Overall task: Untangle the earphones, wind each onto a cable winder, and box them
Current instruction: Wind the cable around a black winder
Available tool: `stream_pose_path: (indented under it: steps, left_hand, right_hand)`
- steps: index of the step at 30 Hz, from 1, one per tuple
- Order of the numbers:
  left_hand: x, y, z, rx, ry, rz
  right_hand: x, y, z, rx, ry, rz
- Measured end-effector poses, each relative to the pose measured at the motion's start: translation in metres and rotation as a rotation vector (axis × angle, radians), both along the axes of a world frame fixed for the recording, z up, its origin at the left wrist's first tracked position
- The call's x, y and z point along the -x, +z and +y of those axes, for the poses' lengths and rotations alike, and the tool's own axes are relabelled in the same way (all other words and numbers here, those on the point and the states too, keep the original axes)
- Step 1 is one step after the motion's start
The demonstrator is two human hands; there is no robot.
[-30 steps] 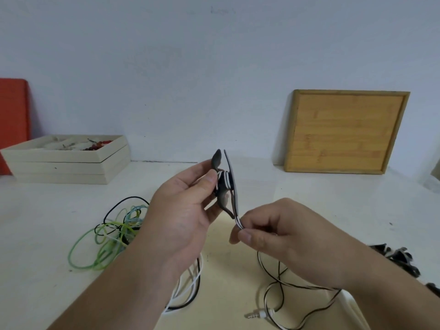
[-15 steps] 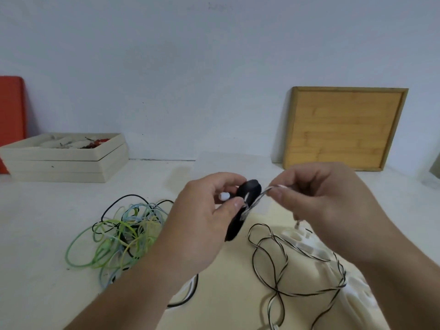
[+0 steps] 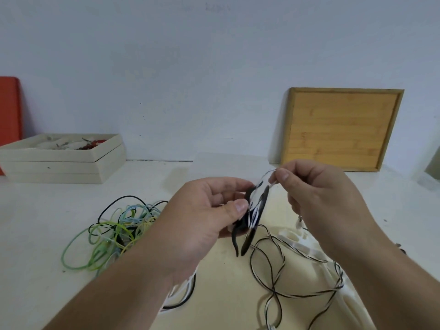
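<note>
Right hand and cable higher over winder than before; left hand steady

- White table, backed up against a pale wall.
- Far left: two cream boxes are stacked, the top one open with small bits inside; a red panel is stood behind them.
- Back right: a bamboo tray is propped on edge against the wall.
- Left of centre: a messy tangle of green, blue, yellow and black cables is piled on the bare top.
- Near middle: a beige mat is laid flat; loose loops of black-and-white earphone cable are spread across it.
- A white moulded tray is set at the mat's right side.
</note>
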State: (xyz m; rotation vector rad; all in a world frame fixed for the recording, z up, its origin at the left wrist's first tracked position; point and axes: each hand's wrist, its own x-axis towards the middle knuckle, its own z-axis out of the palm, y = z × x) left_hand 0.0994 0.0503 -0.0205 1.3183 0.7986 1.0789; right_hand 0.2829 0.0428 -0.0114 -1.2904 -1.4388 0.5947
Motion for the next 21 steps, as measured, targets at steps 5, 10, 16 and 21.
stream_pose_path:
  steps: [5,10,16,21]
  left_hand:
    - [0.000,-0.001,-0.002,0.034,-0.062,0.072]
    - [0.001,0.003,-0.002,0.040,-0.161,-0.082]
    - [0.003,0.006,0.005,0.009,-0.017,-0.293]
    - [0.007,0.005,0.013,0.105,0.112,-0.463]
  right_hand:
    - [-0.003,-0.005,0.005,0.034,0.030,0.128]
    - [-0.003,-0.009,0.008,0.170,0.095,0.237]
    - [0.013,-0.011,-0.001,0.295,0.326,-0.064]
    - [0.027,-0.016,-0.008,0.254,0.478,-0.180]
